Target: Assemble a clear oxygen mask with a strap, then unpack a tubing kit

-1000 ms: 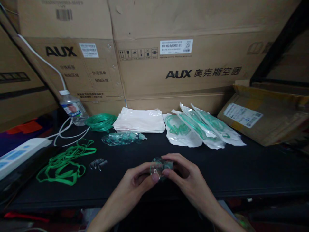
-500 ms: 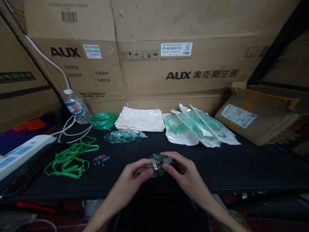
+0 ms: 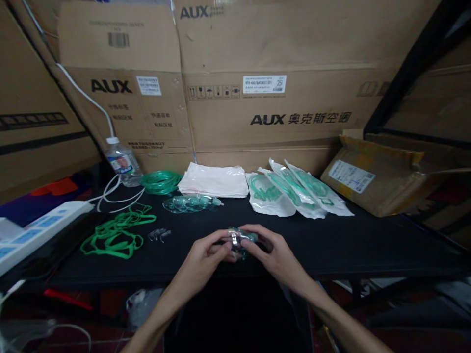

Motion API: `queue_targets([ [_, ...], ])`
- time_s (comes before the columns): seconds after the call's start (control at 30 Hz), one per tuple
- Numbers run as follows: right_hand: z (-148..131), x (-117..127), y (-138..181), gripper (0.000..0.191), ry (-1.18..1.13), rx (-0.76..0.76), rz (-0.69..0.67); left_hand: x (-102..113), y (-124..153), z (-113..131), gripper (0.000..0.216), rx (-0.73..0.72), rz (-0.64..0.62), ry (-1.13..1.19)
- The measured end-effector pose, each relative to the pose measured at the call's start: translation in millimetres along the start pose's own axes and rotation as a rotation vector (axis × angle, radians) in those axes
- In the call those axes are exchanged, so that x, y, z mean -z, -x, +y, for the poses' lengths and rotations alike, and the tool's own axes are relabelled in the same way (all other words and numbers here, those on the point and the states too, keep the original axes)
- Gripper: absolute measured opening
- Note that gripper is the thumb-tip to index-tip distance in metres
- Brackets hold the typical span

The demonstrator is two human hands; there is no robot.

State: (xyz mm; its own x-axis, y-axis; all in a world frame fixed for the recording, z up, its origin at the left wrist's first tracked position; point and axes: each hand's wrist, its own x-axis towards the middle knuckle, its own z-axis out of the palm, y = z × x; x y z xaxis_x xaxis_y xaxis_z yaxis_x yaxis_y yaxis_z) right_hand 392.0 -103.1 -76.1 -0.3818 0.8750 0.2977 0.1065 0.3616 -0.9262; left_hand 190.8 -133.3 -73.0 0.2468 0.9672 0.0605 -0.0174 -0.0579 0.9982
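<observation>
Surface: black table (image 3: 368, 250) against a wall of cardboard boxes (image 3: 265, 108); near edge at 6 o'clock.
Left hand (image 3: 204, 257): closed around the clear green mask (image 3: 241, 238) from its left, thumb and forefinger pinching by the small metal clip (image 3: 234, 240).
Right hand (image 3: 272, 252): gripping the same mask from the right, fingertips curled over its top edge.
Mask: lifted just above the table at the near middle, squeezed between both hands.
Doing it well, as a judgement: steady the mask body with the right hand, press the clip with the left thumb only, keep the soft plastic from buckling.
At 9 o'clock: green elastic straps (image 3: 116, 235) in a loose heap, spare metal clips (image 3: 159, 234) just beside them.
Farther, at 11 o'clock: more masks (image 3: 189, 202) lying flat, coiled green tubing (image 3: 161, 181), water bottle (image 3: 123, 162), white power strip (image 3: 40, 233) at the far left.
At 12 o'clock: stack of empty clear bags (image 3: 215, 180).
At 1 o'clock: sealed packets (image 3: 294, 196) fanned out, each with green tubing inside.
</observation>
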Motion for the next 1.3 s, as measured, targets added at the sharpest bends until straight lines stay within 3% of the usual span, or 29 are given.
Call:
queue_targets([
  [0.37,3,-9,6,0.015,0.036,0.044,0.059,-3,1,-2,0.026,-0.057,0.000,-0.057],
  [0.43,2,-11,7,0.013,0.073,0.050,0.094,-6,1,-4,0.027,-0.074,0.061,-0.072],
  [0.57,0,-13,8,0.011,0.141,0.065,0.184,-12,4,-6,0.020,-0.199,0.327,-0.210],
  [0.67,0,-14,10,0.015,0.176,0.101,0.209,-16,7,-7,0.016,-0.273,0.352,-0.370],
  [0.83,-3,-15,12,0.033,0.267,0.197,0.204,-19,7,-6,0.021,-0.194,0.308,-0.329],
  [1.07,-7,-16,11,0.026,0.291,0.254,0.204,-20,5,-1,0.025,-0.045,0.284,-0.070],
  [1.3,-7,-19,12,0.022,0.330,0.336,0.241,-19,5,-1,0.027,-0.001,0.287,-0.043],
])
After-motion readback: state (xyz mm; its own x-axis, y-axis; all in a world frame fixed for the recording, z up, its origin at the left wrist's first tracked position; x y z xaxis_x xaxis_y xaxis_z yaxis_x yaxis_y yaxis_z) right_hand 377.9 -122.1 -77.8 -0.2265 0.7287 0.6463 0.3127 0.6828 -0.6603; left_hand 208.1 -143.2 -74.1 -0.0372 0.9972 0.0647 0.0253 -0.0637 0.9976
